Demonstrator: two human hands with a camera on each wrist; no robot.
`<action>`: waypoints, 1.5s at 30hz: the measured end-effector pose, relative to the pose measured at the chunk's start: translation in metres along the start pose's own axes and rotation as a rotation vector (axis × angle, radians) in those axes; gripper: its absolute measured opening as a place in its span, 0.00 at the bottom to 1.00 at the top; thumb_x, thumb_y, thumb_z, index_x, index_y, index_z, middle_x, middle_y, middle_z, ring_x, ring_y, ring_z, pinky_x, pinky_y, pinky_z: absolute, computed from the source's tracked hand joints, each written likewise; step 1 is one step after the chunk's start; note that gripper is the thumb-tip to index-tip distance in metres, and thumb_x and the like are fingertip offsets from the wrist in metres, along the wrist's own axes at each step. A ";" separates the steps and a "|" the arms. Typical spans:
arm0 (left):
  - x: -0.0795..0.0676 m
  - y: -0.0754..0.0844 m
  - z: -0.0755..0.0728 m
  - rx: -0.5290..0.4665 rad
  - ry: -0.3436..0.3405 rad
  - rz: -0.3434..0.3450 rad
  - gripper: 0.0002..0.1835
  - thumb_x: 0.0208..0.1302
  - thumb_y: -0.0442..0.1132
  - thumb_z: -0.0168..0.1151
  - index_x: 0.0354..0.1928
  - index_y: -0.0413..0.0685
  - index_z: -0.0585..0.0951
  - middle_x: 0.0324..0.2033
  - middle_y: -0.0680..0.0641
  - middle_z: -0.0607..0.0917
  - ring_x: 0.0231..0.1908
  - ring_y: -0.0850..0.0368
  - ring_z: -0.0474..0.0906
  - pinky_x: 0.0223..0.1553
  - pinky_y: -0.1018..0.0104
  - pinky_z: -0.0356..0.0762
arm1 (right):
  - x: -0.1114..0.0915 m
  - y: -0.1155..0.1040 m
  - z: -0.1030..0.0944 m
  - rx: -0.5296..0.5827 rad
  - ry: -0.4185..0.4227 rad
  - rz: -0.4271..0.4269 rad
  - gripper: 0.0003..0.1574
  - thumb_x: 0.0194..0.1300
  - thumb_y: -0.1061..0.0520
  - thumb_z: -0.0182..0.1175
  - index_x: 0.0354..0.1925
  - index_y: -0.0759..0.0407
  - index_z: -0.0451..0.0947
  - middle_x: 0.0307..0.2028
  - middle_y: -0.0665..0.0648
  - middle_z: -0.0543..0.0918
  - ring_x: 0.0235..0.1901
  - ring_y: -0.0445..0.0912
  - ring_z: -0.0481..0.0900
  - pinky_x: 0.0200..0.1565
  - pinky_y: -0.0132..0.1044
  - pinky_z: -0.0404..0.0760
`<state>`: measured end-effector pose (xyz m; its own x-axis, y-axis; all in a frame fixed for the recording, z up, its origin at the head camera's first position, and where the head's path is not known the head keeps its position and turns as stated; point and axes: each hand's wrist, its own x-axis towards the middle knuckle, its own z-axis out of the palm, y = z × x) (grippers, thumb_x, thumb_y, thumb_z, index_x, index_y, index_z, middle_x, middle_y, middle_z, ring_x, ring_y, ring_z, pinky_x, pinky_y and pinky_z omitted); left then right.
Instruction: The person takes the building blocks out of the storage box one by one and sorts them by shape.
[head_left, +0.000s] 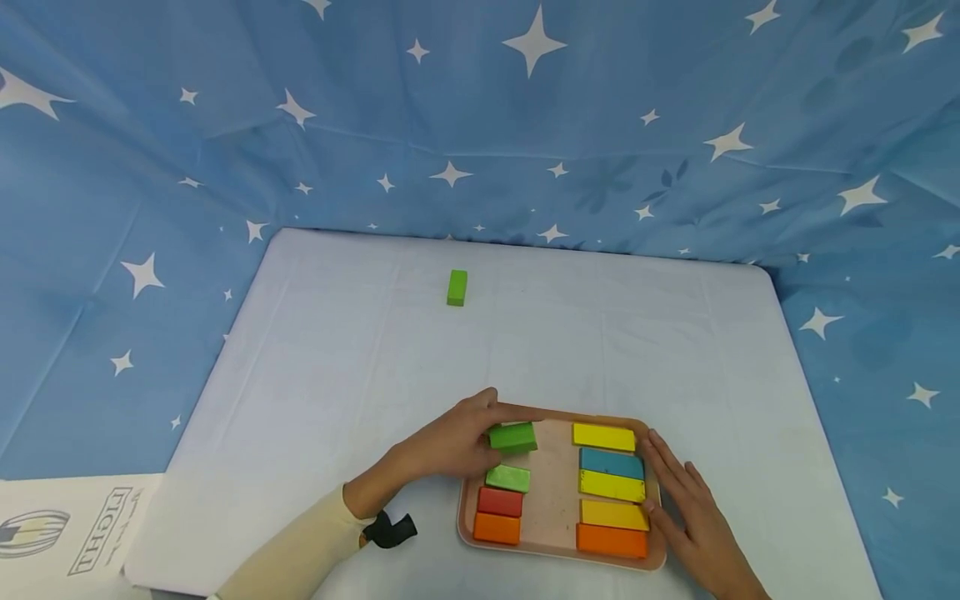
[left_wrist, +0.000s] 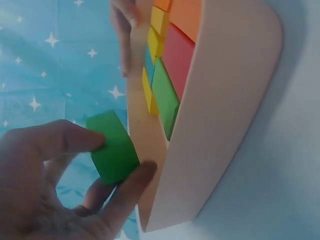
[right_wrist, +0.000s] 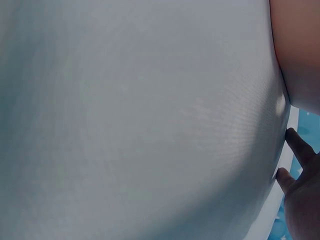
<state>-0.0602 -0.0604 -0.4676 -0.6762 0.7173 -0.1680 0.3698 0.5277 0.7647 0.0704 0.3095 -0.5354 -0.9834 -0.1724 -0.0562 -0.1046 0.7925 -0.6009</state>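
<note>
Apparent makeshift booth: blue star-print curtains (head_left: 480,108) around three sides of white-covered table (head_left: 637,333).

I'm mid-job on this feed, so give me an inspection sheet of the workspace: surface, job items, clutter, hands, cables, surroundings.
Surface: white table, slightly creased.
Job items: pink tray; inside, left side, a small green block, red block and orange block; right side, three yellow blocks, a blue block and a longer orange block.
Clutter: loose green block toward the far edge; printed white item at the near-left corner.
Hands: left hand pinches a green block at the tray's far-left corner; right hand rests against the tray's right side, fingers straight.
Cables: nothing seen.
Surroundings: blue star-patterned cloth behind and on both sides.
</note>
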 end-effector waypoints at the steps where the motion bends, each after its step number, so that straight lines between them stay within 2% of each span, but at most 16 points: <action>1: 0.002 -0.002 0.000 -0.040 -0.012 0.010 0.37 0.65 0.35 0.69 0.72 0.77 0.74 0.39 0.54 0.73 0.39 0.60 0.70 0.35 0.73 0.73 | 0.000 0.000 0.000 0.001 0.000 0.000 0.45 0.78 0.49 0.56 0.84 0.42 0.50 0.84 0.47 0.48 0.79 0.24 0.35 0.79 0.64 0.33; 7: 0.010 -0.011 0.002 -0.191 -0.045 0.102 0.33 0.62 0.31 0.69 0.68 0.65 0.79 0.42 0.54 0.79 0.39 0.60 0.70 0.37 0.73 0.73 | 0.000 0.000 -0.001 -0.012 -0.007 0.015 0.45 0.78 0.48 0.56 0.84 0.41 0.49 0.84 0.46 0.47 0.80 0.27 0.35 0.79 0.64 0.32; 9: 0.011 -0.013 0.001 -0.223 -0.038 0.101 0.33 0.61 0.31 0.69 0.68 0.62 0.80 0.42 0.53 0.79 0.41 0.62 0.73 0.41 0.72 0.76 | 0.000 0.000 -0.001 -0.015 -0.009 0.021 0.45 0.79 0.47 0.56 0.84 0.41 0.48 0.84 0.46 0.47 0.81 0.29 0.36 0.79 0.65 0.31; 13: 0.014 -0.015 -0.005 -0.245 -0.003 0.085 0.33 0.58 0.33 0.69 0.68 0.59 0.80 0.41 0.51 0.78 0.43 0.56 0.76 0.45 0.66 0.78 | 0.000 0.000 -0.001 -0.004 -0.011 0.022 0.45 0.79 0.47 0.56 0.84 0.40 0.48 0.84 0.46 0.47 0.81 0.31 0.37 0.78 0.67 0.32; 16: 0.020 -0.017 -0.013 -0.223 0.024 0.080 0.32 0.57 0.34 0.68 0.67 0.58 0.80 0.42 0.50 0.78 0.43 0.54 0.76 0.45 0.64 0.78 | 0.000 0.000 -0.001 0.004 -0.010 0.017 0.45 0.78 0.48 0.56 0.84 0.41 0.49 0.84 0.47 0.47 0.81 0.31 0.37 0.78 0.68 0.32; 18: 0.025 -0.019 -0.020 -0.207 0.042 0.070 0.32 0.58 0.35 0.68 0.67 0.59 0.80 0.44 0.49 0.78 0.43 0.56 0.76 0.46 0.63 0.79 | -0.001 0.000 -0.001 0.006 -0.008 0.014 0.45 0.78 0.48 0.57 0.84 0.41 0.49 0.84 0.47 0.47 0.81 0.30 0.37 0.77 0.68 0.32; 24: 0.045 -0.026 -0.043 -0.211 0.118 0.056 0.34 0.59 0.33 0.72 0.69 0.60 0.78 0.50 0.46 0.79 0.43 0.55 0.80 0.51 0.48 0.82 | 0.000 -0.001 -0.002 0.010 -0.008 0.011 0.45 0.78 0.48 0.57 0.84 0.41 0.49 0.84 0.47 0.48 0.79 0.24 0.35 0.77 0.71 0.34; 26: 0.053 -0.029 -0.051 -0.212 0.143 0.054 0.35 0.59 0.32 0.73 0.69 0.60 0.78 0.52 0.46 0.79 0.43 0.54 0.81 0.52 0.46 0.82 | 0.000 -0.001 -0.002 0.012 -0.011 0.015 0.45 0.78 0.48 0.56 0.84 0.41 0.49 0.84 0.47 0.47 0.78 0.24 0.35 0.76 0.71 0.34; 29: 0.064 -0.035 -0.062 -0.196 0.171 0.041 0.35 0.58 0.32 0.75 0.69 0.59 0.78 0.55 0.46 0.80 0.42 0.53 0.82 0.52 0.48 0.83 | 0.000 -0.001 -0.001 0.010 -0.019 0.022 0.44 0.79 0.47 0.55 0.84 0.40 0.48 0.84 0.46 0.47 0.79 0.25 0.35 0.76 0.71 0.34; 35: 0.090 -0.050 -0.081 -0.112 0.226 0.005 0.35 0.58 0.32 0.76 0.68 0.55 0.78 0.62 0.45 0.81 0.37 0.55 0.83 0.45 0.62 0.82 | -0.001 0.003 0.001 -0.003 -0.013 0.019 0.45 0.78 0.46 0.56 0.84 0.40 0.48 0.84 0.46 0.47 0.79 0.25 0.35 0.77 0.70 0.33; 39: 0.109 -0.061 -0.089 -0.058 0.254 -0.048 0.34 0.59 0.34 0.75 0.69 0.52 0.77 0.65 0.46 0.79 0.33 0.53 0.82 0.39 0.61 0.81 | -0.002 0.003 0.001 0.003 -0.001 0.009 0.45 0.78 0.48 0.57 0.84 0.41 0.49 0.84 0.46 0.48 0.78 0.22 0.34 0.77 0.70 0.33; 41: 0.118 -0.065 -0.092 -0.030 0.268 -0.079 0.34 0.59 0.35 0.75 0.68 0.51 0.77 0.66 0.46 0.79 0.38 0.51 0.83 0.41 0.59 0.81 | -0.002 0.003 0.001 0.003 0.000 0.004 0.45 0.78 0.48 0.57 0.84 0.41 0.49 0.84 0.47 0.48 0.77 0.21 0.34 0.77 0.70 0.33; 45: 0.135 -0.070 -0.096 0.024 0.298 -0.138 0.33 0.58 0.36 0.76 0.67 0.47 0.77 0.65 0.44 0.79 0.57 0.47 0.80 0.55 0.55 0.79 | -0.001 0.002 -0.001 0.004 -0.003 0.008 0.45 0.78 0.47 0.57 0.84 0.41 0.49 0.84 0.47 0.48 0.77 0.21 0.34 0.77 0.70 0.33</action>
<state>-0.2387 -0.0437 -0.4841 -0.8766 0.4752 -0.0765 0.2743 0.6240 0.7317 0.0712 0.3119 -0.5359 -0.9838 -0.1679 -0.0633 -0.0963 0.7917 -0.6032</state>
